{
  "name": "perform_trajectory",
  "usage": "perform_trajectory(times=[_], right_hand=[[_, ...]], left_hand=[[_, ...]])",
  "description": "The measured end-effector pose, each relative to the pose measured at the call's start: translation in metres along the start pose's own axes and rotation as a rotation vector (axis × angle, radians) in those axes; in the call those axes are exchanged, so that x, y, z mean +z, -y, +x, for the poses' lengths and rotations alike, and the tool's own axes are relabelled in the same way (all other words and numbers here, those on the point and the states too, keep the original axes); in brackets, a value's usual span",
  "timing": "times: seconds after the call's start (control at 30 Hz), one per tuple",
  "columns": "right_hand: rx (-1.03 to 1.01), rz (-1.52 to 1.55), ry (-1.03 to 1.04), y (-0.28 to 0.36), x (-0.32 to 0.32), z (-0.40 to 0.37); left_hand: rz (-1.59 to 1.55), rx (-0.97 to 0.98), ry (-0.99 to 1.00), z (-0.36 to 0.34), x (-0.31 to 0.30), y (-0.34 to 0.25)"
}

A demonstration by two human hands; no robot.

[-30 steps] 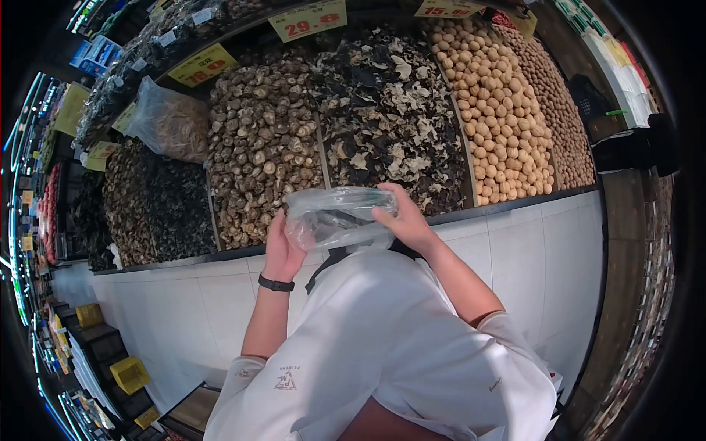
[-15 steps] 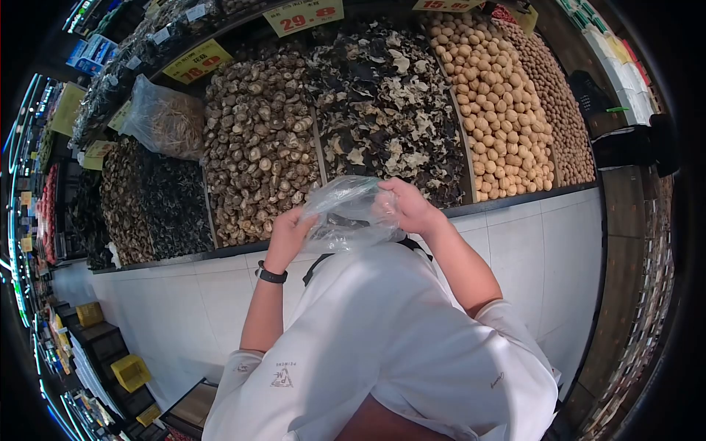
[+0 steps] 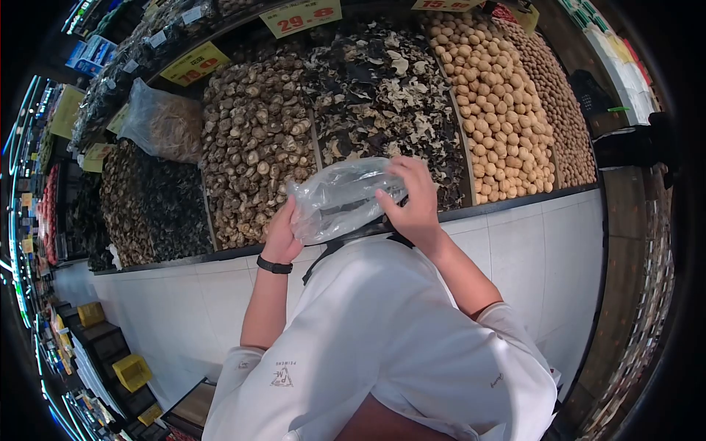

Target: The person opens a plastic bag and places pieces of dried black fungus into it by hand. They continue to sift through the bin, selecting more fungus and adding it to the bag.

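Note:
Between my hands a clear plastic bag (image 3: 342, 198) is spread out, with nothing visible inside. My left hand (image 3: 281, 234) grips the bag's left side. My right hand (image 3: 413, 198) has the right side between its thumb and fingers. Behind the bag lie dried black fungus (image 3: 390, 88) and, to the left, dried mushrooms (image 3: 254, 140). The bag hangs over the front edge of the bins.
Walnuts (image 3: 496, 110) fill a bin at the right, beside smaller brown nuts (image 3: 562, 117). A tied plastic bag (image 3: 163, 121) rests on the left bins. Price signs (image 3: 300, 16) stand behind. Yellow baskets (image 3: 132, 373) are at lower left.
The bag has been pulled wider and its opening spread. My right hand has moved slightly up and right, its thumb now apart from the fingers; my left hand has shifted slightly left.

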State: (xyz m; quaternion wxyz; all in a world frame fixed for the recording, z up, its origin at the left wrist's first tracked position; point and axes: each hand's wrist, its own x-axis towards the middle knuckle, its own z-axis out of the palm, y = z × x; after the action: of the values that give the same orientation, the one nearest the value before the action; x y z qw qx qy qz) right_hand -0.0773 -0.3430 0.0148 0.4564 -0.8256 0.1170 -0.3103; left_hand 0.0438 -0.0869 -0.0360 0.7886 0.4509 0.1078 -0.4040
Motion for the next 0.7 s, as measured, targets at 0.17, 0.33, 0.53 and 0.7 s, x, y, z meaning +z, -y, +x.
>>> perform_trajectory(times=[0.17, 0.33, 0.53, 0.7], right_hand=[[-0.471, -0.242, 0.069, 0.029, 0.006, -0.003], [-0.430, -0.161, 0.448, 0.009, 0.012, -0.009], [-0.310, -0.188, 0.633, -0.011, 0.016, -0.014], [-0.001, -0.232, 0.947, -0.007, 0.012, -0.010]], left_hand=[[-0.125, -0.070, 0.212, 0.009, -0.002, 0.008], [0.027, 0.085, 0.238, 0.011, 0.006, 0.013], [-0.149, 0.000, 0.196, 0.024, -0.003, 0.010], [-0.255, 0.036, -0.015, 0.026, -0.004, 0.002]])
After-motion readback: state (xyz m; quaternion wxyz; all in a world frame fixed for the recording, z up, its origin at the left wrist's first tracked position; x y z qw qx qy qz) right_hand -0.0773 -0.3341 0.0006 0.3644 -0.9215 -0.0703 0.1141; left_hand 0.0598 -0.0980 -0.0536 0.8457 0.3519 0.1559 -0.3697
